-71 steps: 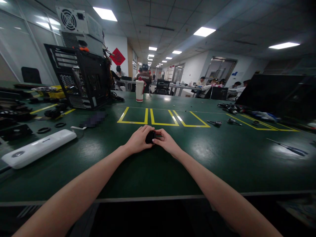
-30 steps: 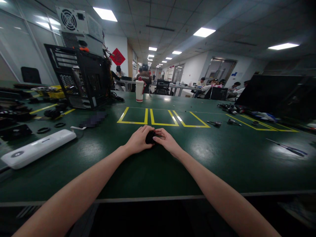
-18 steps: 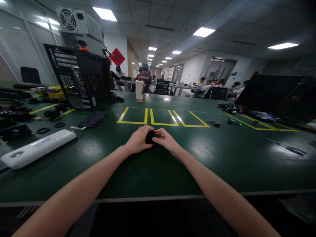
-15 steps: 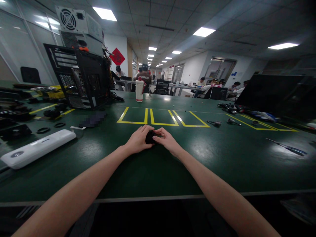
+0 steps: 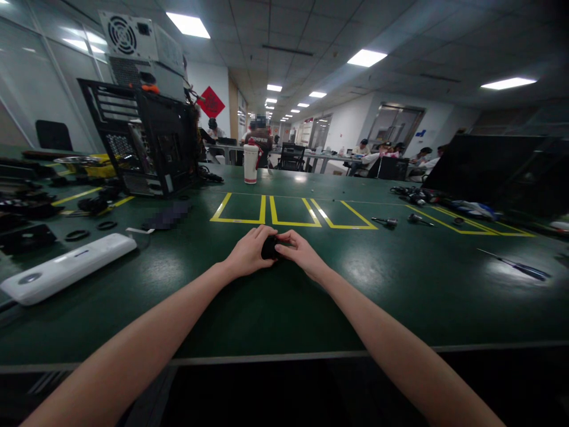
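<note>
Between my two hands, just in front of the yellow tape marks, is a small black rounded part [image 5: 269, 248]; its exact kind cannot be made out. My left hand [image 5: 247, 251] is curled around its left side, thumb toward me and fingers on the far side. From the right, my right hand [image 5: 300, 254] grips the part's edge with thumb and fingertips. Much of the part is hidden by my fingers. Both hands are low over the green table [image 5: 284, 314].
A black computer case [image 5: 155, 142] with power supplies [image 5: 137, 44] on top stands back left. A white power strip [image 5: 71, 267] lies left, near black rings [image 5: 77, 235]. A white cup [image 5: 251, 163] stands at the back. Rightward are metal-ended black parts [image 5: 384, 222] and a screwdriver [image 5: 515, 265].
Hardly anything differs. Both hands keep their hold on the black part in the same place, and the view has shifted very slightly.
</note>
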Demonstrator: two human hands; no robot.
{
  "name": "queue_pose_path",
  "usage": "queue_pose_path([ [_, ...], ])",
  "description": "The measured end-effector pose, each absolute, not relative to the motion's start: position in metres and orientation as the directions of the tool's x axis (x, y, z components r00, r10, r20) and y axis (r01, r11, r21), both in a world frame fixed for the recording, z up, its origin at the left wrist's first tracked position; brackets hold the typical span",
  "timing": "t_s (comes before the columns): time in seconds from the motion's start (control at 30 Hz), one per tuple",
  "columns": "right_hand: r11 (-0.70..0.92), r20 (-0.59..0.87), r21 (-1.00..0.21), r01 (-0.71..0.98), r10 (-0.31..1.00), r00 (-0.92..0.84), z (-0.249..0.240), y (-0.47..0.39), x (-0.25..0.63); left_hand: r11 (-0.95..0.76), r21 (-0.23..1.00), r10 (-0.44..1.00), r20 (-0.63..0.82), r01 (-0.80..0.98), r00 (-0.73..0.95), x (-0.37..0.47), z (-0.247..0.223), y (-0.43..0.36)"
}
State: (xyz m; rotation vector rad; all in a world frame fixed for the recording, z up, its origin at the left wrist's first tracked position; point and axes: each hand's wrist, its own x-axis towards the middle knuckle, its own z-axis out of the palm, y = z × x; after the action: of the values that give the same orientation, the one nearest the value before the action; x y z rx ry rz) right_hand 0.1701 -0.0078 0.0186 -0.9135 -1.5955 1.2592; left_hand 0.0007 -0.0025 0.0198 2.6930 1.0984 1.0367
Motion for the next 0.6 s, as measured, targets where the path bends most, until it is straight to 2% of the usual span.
queue_pose_path([
  [0.3, 0.132, 0.103, -0.989, 0.059, 0.93, -0.354, 0.0143, -0.0031, 0.1734, -0.744, 0.282, 0.639, 0.564, 0.606, 0.523, 0.0, 0.0196, -0.0019],
  [0.47, 0.207, 0.171, -0.976, 0.064, 0.917, -0.361, 0.0151, -0.0047, 0.1748, -0.743, 0.285, 0.64, 0.567, 0.605, 0.518, 0.0003, 0.0191, -0.0011],
  [0.6, 0.207, 0.182, -0.977, 0.044, 0.926, -0.33, 0.0174, -0.0057, 0.1718, -0.742, 0.294, 0.641, 0.572, 0.602, 0.511, 0.0007, 0.0187, -0.0008],
])
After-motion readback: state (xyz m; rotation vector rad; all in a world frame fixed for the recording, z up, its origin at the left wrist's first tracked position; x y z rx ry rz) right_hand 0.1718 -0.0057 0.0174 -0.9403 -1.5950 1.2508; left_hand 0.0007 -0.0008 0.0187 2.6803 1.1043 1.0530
